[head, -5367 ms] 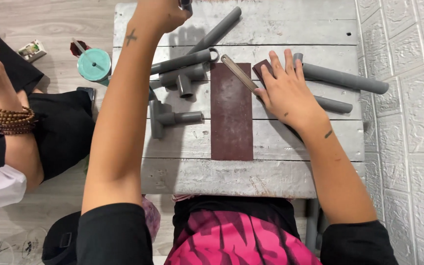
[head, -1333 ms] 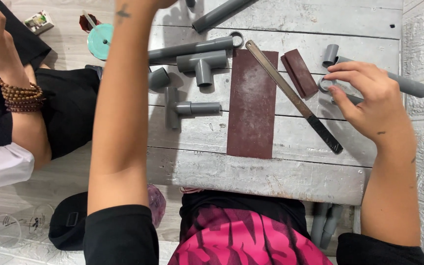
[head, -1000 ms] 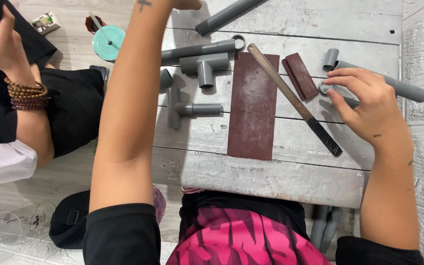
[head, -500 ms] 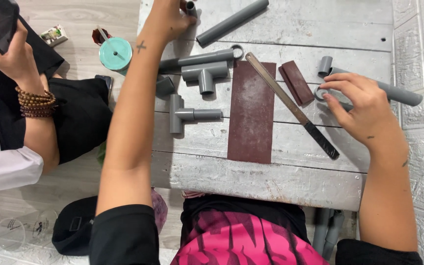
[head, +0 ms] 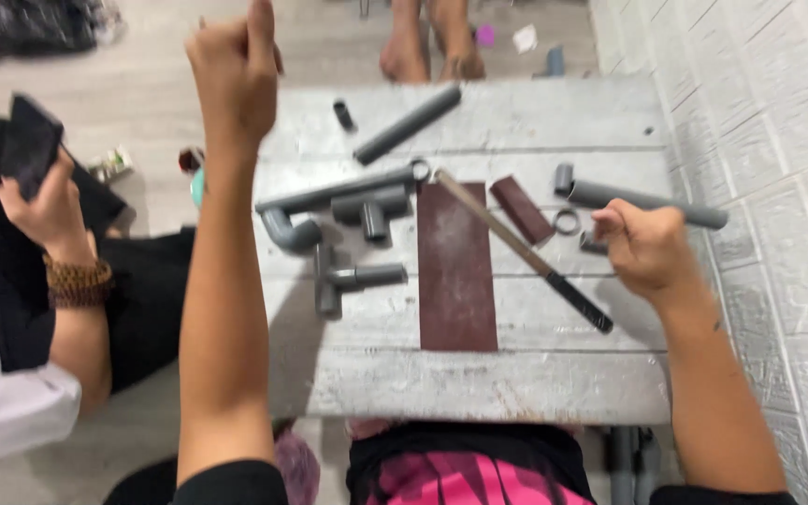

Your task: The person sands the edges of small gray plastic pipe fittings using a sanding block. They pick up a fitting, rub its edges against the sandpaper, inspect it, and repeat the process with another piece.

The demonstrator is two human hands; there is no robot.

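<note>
Sandpaper sheet mid-table, pipe fittings to its left, file and long pipe to its right

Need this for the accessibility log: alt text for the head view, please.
Right hand closes on a small grey fitting over a low grey table, beside a long grey pipe. Left hand is raised in a fist. A file and maroon sanding sheet lie between.

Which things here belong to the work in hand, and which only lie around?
In hand:
right hand gripping the long grey pipe
small ring beside it

Lying about:
file
brown sanding sheet
pipe fittings
short pipe
</note>
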